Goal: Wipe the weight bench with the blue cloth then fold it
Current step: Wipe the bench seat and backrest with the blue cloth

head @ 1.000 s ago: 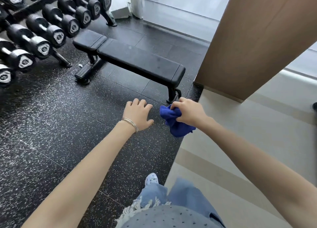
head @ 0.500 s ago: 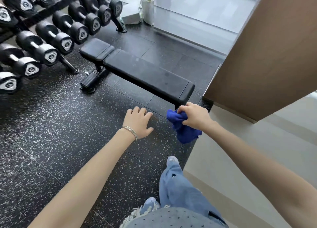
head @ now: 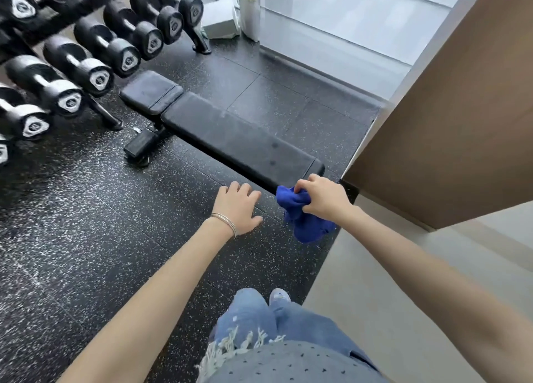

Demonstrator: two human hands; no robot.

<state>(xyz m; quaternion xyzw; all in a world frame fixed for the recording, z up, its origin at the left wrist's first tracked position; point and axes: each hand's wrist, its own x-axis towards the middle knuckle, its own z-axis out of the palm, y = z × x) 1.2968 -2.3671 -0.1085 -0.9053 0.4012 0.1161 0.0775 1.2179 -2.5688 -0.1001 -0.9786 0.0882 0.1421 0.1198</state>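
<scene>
The black padded weight bench (head: 230, 134) lies flat on the speckled rubber floor, running from upper left to its near end just ahead of my hands. My right hand (head: 324, 199) grips a bunched blue cloth (head: 302, 218), which hangs below my fingers at the bench's near right corner, in the air. My left hand (head: 236, 206), with a bracelet on the wrist, hovers with relaxed fingers just short of the bench's near edge and holds nothing.
A rack of black dumbbells (head: 86, 56) fills the upper left, close behind the bench's far end. A brown wall panel (head: 450, 117) stands on the right, beside a pale floor (head: 389, 281). White bags (head: 248, 13) sit by the glass at the back. My legs (head: 259, 319) are below.
I have stepped closer to the bench, which now reaches up to my hands. My right hand with the cloth has come up to the bench's near corner.
</scene>
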